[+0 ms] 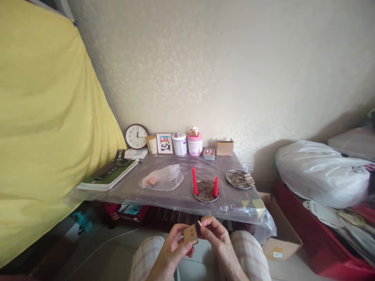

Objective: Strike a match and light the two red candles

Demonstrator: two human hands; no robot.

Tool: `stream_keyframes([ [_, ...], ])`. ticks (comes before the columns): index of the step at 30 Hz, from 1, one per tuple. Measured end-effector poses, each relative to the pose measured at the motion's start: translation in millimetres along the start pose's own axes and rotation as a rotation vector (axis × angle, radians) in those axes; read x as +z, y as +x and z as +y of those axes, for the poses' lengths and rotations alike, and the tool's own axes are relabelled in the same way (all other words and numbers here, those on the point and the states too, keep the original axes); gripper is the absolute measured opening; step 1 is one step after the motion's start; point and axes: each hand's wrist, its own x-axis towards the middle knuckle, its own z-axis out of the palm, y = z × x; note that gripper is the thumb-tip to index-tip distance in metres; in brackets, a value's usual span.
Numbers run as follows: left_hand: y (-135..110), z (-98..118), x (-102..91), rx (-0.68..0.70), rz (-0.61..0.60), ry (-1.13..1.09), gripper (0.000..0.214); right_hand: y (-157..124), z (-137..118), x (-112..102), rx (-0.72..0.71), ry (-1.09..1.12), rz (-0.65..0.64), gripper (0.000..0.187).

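Note:
My left hand (175, 245) is closed round a small brown matchbox (190, 234), held low in front of my knees. My right hand (215, 234) pinches a match (200, 223) with its pale head pointing at the box's top edge. Both hands sit just below the front edge of a low table (175, 201) covered in clear plastic. On the table stands a round metal dish (206, 191) with two red candles (194, 180) upright in it, neither one lit. A second metal dish (239, 179) to the right holds a heap of spent matches.
A crumpled clear plastic bag (163, 177) lies left of the candles. Books (108, 175), a wall clock (136, 136), tins (179, 143), a framed picture (165, 143) and a cardboard box (224, 147) line the back. A yellow cloth (43, 117) hangs left; a white bag (320, 173) lies right.

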Motion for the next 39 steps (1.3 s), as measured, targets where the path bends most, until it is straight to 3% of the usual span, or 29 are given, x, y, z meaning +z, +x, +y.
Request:
stream_keyframes([
  [6, 8, -1, -1.3, 0.035, 0.05, 0.084, 0.048, 2, -4, -2, 0.109, 0.113, 0.018, 0.033],
  [13, 10, 2, 7.6, 0.047, 0.031, 0.112, 0.057, 7, -3, 7, 0.047, 0.06, 0.067, 0.04],
  [18, 12, 1, 13.5, 0.104, 0.066, 0.004, 0.057, 8, -5, 5, 0.063, 0.073, 0.051, 0.037],
  [33, 13, -2, 16.3, 0.166, 0.111, -0.028, 0.055, 13, 3, 4, 0.02, 0.153, 0.091, 0.038],
  [37, 13, 0, 12.9, 0.13, 0.104, 0.015, 0.045, 13, 3, 0, 0.065, 0.167, 0.166, 0.049],
  [39, 13, 3, 12.7, 0.094, 0.124, -0.001, 0.04, 14, 2, -5, 0.054, 0.144, 0.226, 0.045],
])
